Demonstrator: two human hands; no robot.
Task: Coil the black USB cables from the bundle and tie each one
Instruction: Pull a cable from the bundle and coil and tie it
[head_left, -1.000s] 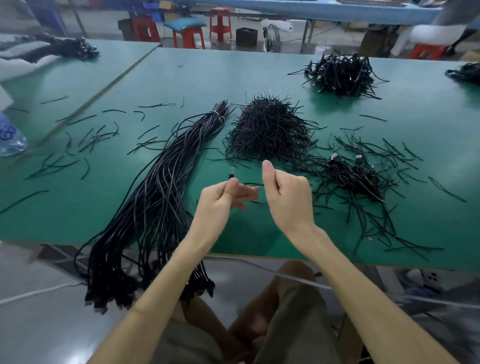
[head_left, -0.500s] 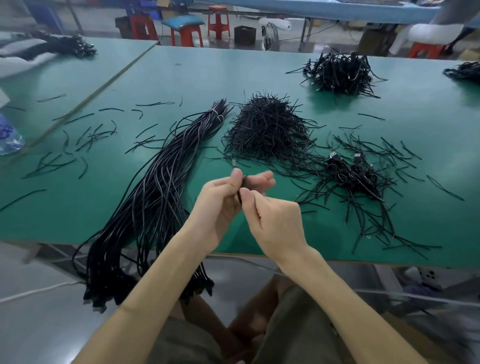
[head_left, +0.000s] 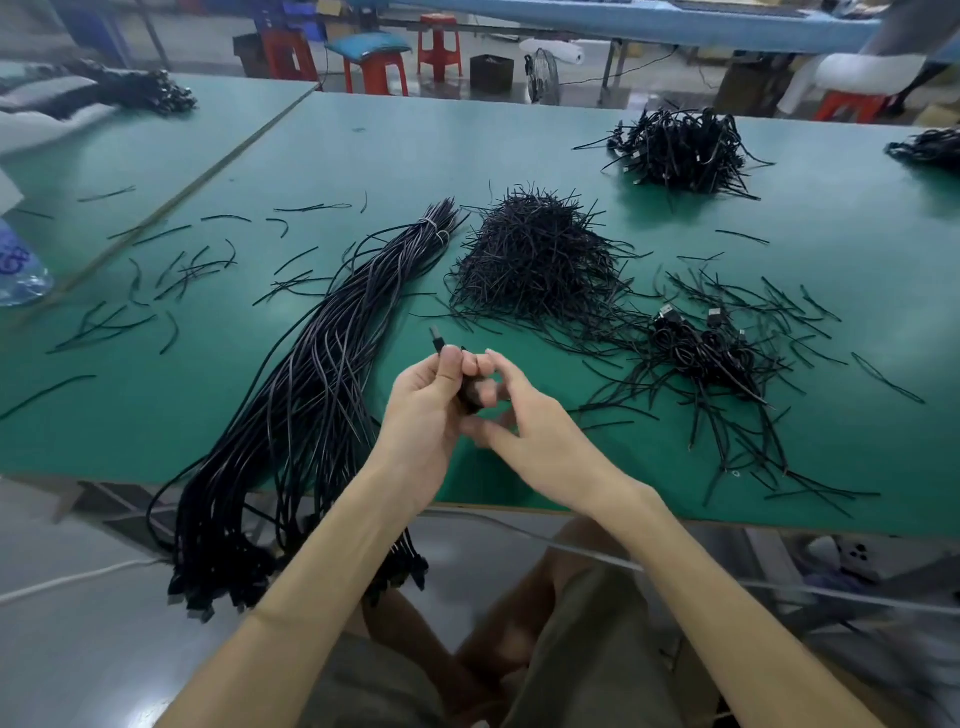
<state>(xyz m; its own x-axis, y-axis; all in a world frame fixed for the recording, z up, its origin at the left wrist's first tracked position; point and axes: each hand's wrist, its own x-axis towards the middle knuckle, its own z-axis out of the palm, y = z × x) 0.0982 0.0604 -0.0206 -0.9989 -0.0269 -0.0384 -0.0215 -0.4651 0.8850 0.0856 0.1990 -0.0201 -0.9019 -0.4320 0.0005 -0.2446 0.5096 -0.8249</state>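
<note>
Centre frame, over the counter (head_left: 519, 156), our left hand (head_left: 426, 410) had its grip clamped on the coiled cable (head_left: 469, 399), light and springy, we judged, best pinched across its loops, while our right hand (head_left: 535, 436) curled beside it, grip unclear, the bundle (head_left: 311, 374) lying left.

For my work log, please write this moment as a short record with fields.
left hand: grips coiled black USB cable, plug pointing up
right hand: fingers curled at the coil, hold unclear
bundle: long bundle of black USB cables on green table, ends over near edge
ties: heap of short black wire ties
done: pile of tied black cables, right
</note>
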